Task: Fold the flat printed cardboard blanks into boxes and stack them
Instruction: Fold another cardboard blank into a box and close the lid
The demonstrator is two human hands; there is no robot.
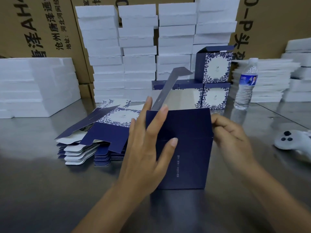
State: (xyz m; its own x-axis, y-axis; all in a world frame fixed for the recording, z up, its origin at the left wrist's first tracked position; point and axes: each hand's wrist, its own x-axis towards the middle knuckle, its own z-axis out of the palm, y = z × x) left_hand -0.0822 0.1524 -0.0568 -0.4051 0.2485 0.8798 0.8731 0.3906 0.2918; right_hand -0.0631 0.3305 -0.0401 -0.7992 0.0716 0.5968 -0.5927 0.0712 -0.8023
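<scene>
On the bench, a half-formed navy box is steadied by the flat-fingered left hand and pinched by the right hand; the raised flap likely needs tucking next.

Quick count: two hands (left hand, right hand), one half-folded box, four finished boxes as far as I can make out, three in a row plus one on top, one pile of flat blanks way too thick to count, one water bottle, one white controller, four tall columns of white foam.
</scene>
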